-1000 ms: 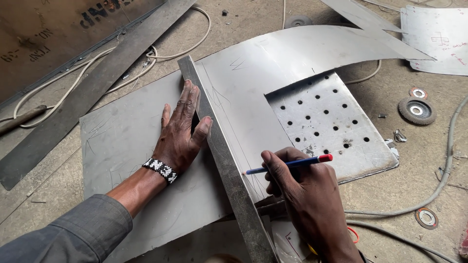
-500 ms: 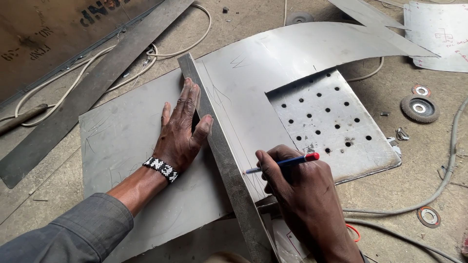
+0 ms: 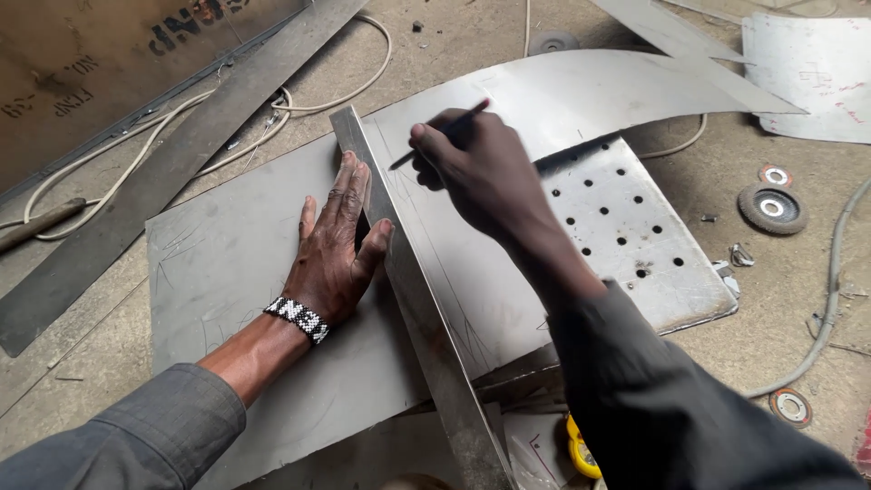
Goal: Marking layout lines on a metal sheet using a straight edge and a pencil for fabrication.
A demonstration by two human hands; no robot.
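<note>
My left hand [image 3: 337, 251] lies flat, fingers spread, on a grey metal sheet [image 3: 231, 272] and presses against a long metal straightedge [image 3: 408, 290] that runs from the far middle towards me. My right hand [image 3: 479, 165] holds a thin dark pen [image 3: 435, 136] with its tip against the sheet right beside the far end of the straightedge. A black-and-white beaded band sits on my left wrist. The sheet on the right of the straightedge curves away to the far right [image 3: 581, 91].
A perforated metal plate [image 3: 635, 227] lies under the curved sheet on the right. Grinding discs [image 3: 771, 207] and a grey hose [image 3: 830, 299] lie on the concrete floor at right. A long flat bar [image 3: 172, 163] and white cable [image 3: 136, 163] lie at left. A yellow object [image 3: 581, 449] peeks out near me.
My right hand has moved with the pen from the near part of the straightedge up to its far end. My left hand has stayed pressed in place.
</note>
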